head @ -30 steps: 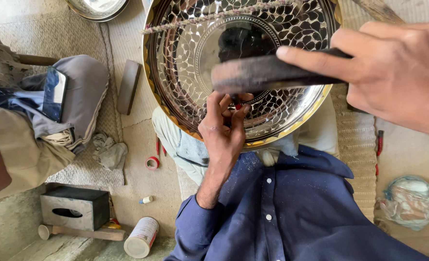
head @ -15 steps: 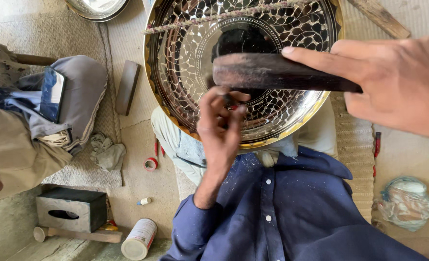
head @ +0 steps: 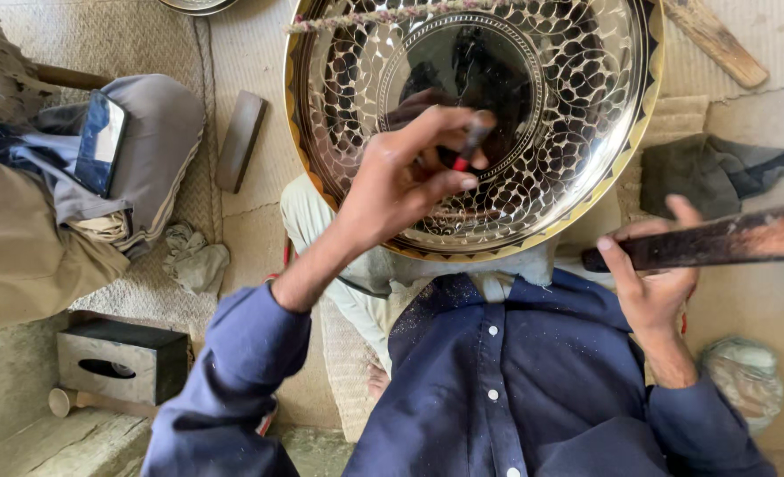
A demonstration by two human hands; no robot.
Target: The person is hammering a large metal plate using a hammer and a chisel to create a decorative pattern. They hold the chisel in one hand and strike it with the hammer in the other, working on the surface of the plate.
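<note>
A large round metal tray (head: 604, 190) with a gold rim and a scale-like engraved pattern rests on my lap against my blue shirt. My left hand (head: 401, 185) hovers over the tray's middle, pinching a thin punch (head: 473, 141) with a red part, its tip pointing at the inner ring. Off the tray's lower right rim, my right hand (head: 652, 283) grips a dark, rusty hammer-like bar (head: 727, 240) that runs out to the right edge. The bar is clear of the tray.
At the left a phone (head: 100, 141) lies on folded grey cloth. A dark wooden block (head: 240, 141) and a crumpled rag (head: 193, 261) lie on the woven mat. A dark box (head: 122, 360) sits lower left, a wooden piece (head: 714, 40) and a dark cloth (head: 710, 172) right.
My right hand has swung the dark bar from over the tray's centre down and off to the right. My left hand with the punch has shifted higher over the tray.
</note>
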